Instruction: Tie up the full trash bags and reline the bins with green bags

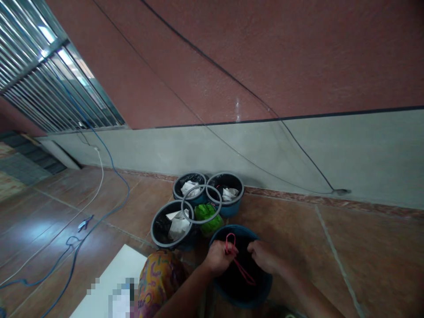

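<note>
A pink-red plastic string (243, 270) hangs in a loop from my left hand (220, 258), whose fingers are closed on it. My right hand (265, 257) is also closed, its fingertips pinched together over the bin's right side. What it grips, if anything, is too dark to make out. Below both hands stands a round blue bin (228, 298), its inside dark. Just beyond it lies a bright green plastic bag (210, 226). A loose grey ring (219, 211) rests across that bag and the rims of the neighbouring bins.
Three bins, a near-left one (155, 238), a back-left one (175, 192) and a back-right one (235, 207), hold black liners and white paper. Blue cable (114, 165) and white cable (99, 176) trail over the tiled floor. A white board (112, 269) lies left of my patterned knee.
</note>
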Demonstrator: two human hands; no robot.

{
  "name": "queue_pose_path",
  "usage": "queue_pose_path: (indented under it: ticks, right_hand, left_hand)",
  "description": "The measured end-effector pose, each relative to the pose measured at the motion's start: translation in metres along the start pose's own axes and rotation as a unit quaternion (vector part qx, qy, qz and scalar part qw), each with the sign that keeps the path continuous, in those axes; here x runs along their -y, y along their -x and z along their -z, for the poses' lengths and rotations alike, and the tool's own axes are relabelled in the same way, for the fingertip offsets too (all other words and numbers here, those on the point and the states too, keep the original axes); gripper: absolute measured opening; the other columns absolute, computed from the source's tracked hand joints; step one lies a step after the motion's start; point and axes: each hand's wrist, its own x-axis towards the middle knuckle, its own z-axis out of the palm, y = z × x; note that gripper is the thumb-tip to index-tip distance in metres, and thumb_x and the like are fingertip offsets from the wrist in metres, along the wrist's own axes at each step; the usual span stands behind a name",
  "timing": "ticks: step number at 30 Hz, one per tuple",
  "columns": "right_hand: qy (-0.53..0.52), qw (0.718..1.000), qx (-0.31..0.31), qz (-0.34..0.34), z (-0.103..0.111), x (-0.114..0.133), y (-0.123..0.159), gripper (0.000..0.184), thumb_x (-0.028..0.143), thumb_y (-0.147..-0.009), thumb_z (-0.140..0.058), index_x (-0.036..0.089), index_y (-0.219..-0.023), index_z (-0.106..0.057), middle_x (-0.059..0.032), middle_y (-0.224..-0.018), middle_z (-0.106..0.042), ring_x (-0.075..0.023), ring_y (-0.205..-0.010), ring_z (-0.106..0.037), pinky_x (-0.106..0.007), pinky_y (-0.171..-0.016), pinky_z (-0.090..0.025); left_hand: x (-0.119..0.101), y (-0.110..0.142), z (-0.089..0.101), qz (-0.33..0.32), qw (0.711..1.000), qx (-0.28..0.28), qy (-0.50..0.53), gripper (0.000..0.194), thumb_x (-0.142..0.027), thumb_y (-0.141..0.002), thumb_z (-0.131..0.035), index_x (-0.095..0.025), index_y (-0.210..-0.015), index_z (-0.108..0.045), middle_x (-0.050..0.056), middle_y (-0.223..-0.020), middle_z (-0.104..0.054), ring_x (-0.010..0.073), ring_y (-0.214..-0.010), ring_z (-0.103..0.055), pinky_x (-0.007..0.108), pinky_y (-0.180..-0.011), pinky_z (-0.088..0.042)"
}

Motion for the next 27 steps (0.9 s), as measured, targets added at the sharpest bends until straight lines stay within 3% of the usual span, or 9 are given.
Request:
queue_pose_path:
  ticks: [2, 4, 6, 11, 14, 17, 22, 24, 27]
  right_hand:
    - [-0.015, 0.998, -0.047, 0.036, -0.004, 0.009, -0.005, 0.025, 0.018, -0.072, -0.051, 0.026, -0.076, -0.075, -0.0055, -0.079, -0.075, -0.0203, -0.075, -0.065, -0.032, -0.072, -0.044]
    - [-0.049, 0.995, -0.027, 0.077, -0.008, 0.021, -0.007, 0.032, 0.021, -0.078, -0.045, 0.024, -0.090, -0.075, -0.0077, -0.093, -0.076, -0.0230, -0.089, -0.067, -0.035, -0.082, -0.046]
    - [-0.091, 0.991, 0.008, 0.095, -0.012, 0.029, -0.008, 0.029, 0.023, -0.077, -0.048, 0.022, -0.090, -0.074, -0.0079, -0.095, -0.076, -0.0242, -0.093, -0.066, -0.035, -0.085, -0.046]
    - [-0.179, 0.977, 0.076, 0.088, -0.024, 0.025, -0.011, 0.014, 0.026, -0.070, -0.055, 0.020, -0.075, -0.067, -0.0053, -0.081, -0.073, -0.0218, -0.080, -0.064, -0.032, -0.075, -0.047]
    - [-0.239, 0.964, 0.096, 0.069, -0.029, 0.020, -0.012, 0.014, 0.025, -0.067, -0.055, 0.020, -0.076, -0.065, -0.0028, -0.075, -0.070, -0.0183, -0.071, -0.062, -0.029, -0.066, -0.047]
    - [-0.248, 0.960, 0.132, 0.012, -0.029, 0.022, -0.011, 0.019, 0.019, -0.069, -0.047, 0.019, -0.076, -0.064, 0.0001, -0.066, -0.066, -0.0133, -0.056, -0.057, -0.024, -0.054, -0.041]
    - [-0.120, 0.990, 0.070, 0.002, -0.024, 0.028, -0.009, 0.026, 0.011, -0.072, -0.042, 0.018, -0.079, -0.066, -0.0025, -0.070, -0.069, -0.0146, -0.064, -0.062, -0.025, -0.062, -0.044]
    - [-0.019, 0.999, 0.015, 0.037, -0.022, 0.031, -0.008, 0.027, 0.011, -0.078, -0.041, 0.018, -0.079, -0.066, -0.0046, -0.078, -0.071, -0.0164, -0.075, -0.065, -0.027, -0.071, -0.045]
    - [0.148, 0.985, -0.034, 0.087, -0.021, 0.036, -0.005, 0.031, 0.011, -0.086, -0.037, 0.019, -0.084, -0.067, -0.0071, -0.090, -0.071, -0.0188, -0.088, -0.065, -0.029, -0.081, -0.045]
  left_hand:
    - [-0.010, 0.003, 0.003, -0.065, 0.993, 0.001, -0.097, 0.020, -0.019, -0.080, -0.055, -0.026, -0.086, -0.074, 0.003, -0.088, -0.076, 0.0215, -0.088, -0.067, 0.047, -0.109, -0.030]
    - [-0.018, 0.006, 0.005, -0.124, 0.980, -0.004, -0.157, 0.026, -0.015, -0.084, -0.052, -0.027, -0.092, -0.073, 0.003, -0.095, -0.076, 0.0216, -0.094, -0.067, 0.048, -0.115, -0.022]
    - [-0.020, 0.007, 0.006, -0.162, 0.968, -0.004, -0.193, 0.029, -0.014, -0.086, -0.048, -0.026, -0.099, -0.071, 0.005, -0.097, -0.076, 0.0207, -0.095, -0.067, 0.045, -0.114, -0.026]
    - [-0.013, 0.007, 0.001, -0.211, 0.941, -0.069, -0.256, 0.028, -0.018, -0.091, -0.047, -0.019, -0.112, -0.065, 0.008, -0.098, -0.073, 0.0200, -0.093, -0.066, 0.039, -0.108, -0.039]
    - [-0.007, 0.008, -0.005, -0.239, 0.917, -0.141, -0.287, 0.022, -0.022, -0.092, -0.048, -0.017, -0.103, -0.066, 0.008, -0.093, -0.070, 0.0203, -0.089, -0.063, 0.035, -0.094, -0.048]
    - [-0.004, 0.009, -0.009, -0.243, 0.894, -0.204, -0.316, 0.023, -0.024, -0.095, -0.045, -0.019, -0.090, -0.066, 0.004, -0.080, -0.067, 0.0182, -0.077, -0.061, 0.037, -0.090, -0.047]
    - [-0.001, 0.013, -0.008, -0.235, 0.892, -0.209, -0.326, 0.027, -0.028, -0.095, -0.049, -0.021, -0.076, -0.066, 0.002, -0.073, -0.064, 0.0159, -0.070, -0.058, 0.031, -0.074, -0.044]
    - [-0.001, 0.015, -0.008, -0.216, 0.907, -0.193, -0.305, 0.028, -0.027, -0.095, -0.048, -0.021, -0.077, -0.067, 0.002, -0.072, -0.064, 0.0152, -0.068, -0.057, 0.028, -0.067, -0.041]
    - [-0.001, 0.015, -0.010, -0.164, 0.939, -0.186, -0.239, 0.032, -0.024, -0.096, -0.043, -0.020, -0.076, -0.068, 0.003, -0.072, -0.065, 0.0141, -0.068, -0.058, 0.025, -0.065, -0.041]
